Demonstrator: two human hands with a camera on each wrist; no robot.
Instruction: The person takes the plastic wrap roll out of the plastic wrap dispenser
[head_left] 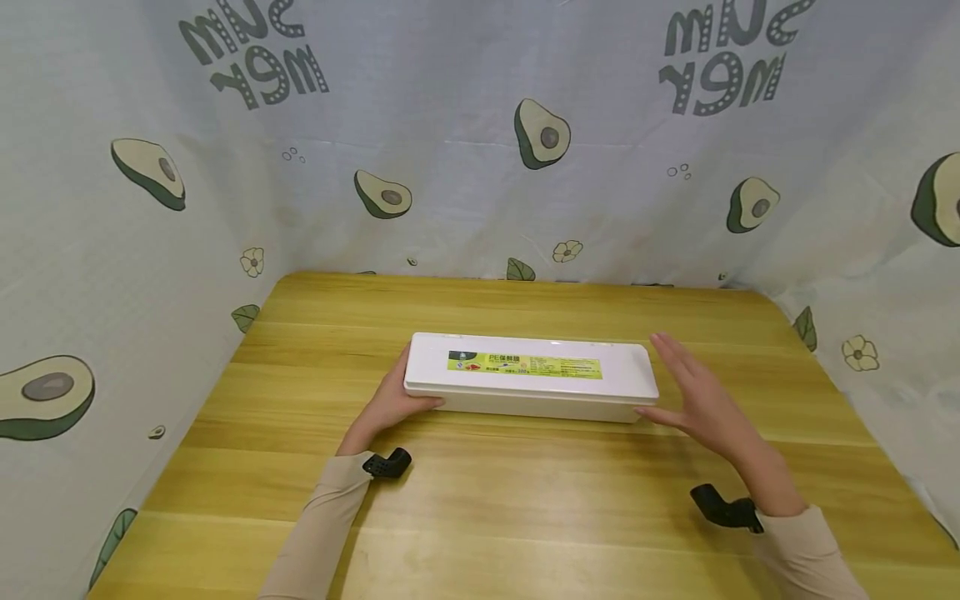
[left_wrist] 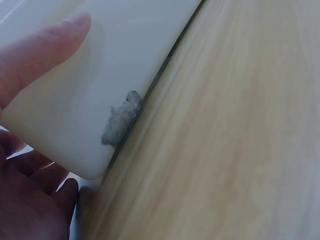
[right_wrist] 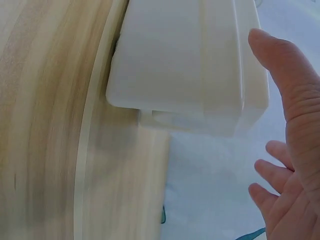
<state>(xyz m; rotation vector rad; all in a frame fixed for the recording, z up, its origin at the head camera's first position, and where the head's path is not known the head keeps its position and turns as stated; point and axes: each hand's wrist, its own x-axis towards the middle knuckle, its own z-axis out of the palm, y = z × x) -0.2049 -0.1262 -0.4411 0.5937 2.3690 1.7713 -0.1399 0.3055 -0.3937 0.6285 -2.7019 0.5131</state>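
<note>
A long white cling film box (head_left: 517, 388) lies on the wooden table, its lid down. The yellow-green label (head_left: 525, 365) on top reads PE in print. My left hand (head_left: 395, 395) grips the box's left end, thumb along the front face and the other fingers round the end. In the left wrist view, a crumpled greyish patch (left_wrist: 122, 120) shows low on the box's front wall. At the right end, my right hand (head_left: 701, 404) is spread, fingers straight, thumb tip near the front corner. Whether that thumb touches the box I cannot tell.
The wooden table (head_left: 525, 517) extends on all sides of the box. A pale curtain (head_left: 450, 125) with avocado prints hangs behind and along both sides. Black wrist cameras (head_left: 724, 508) sit at both sleeve cuffs.
</note>
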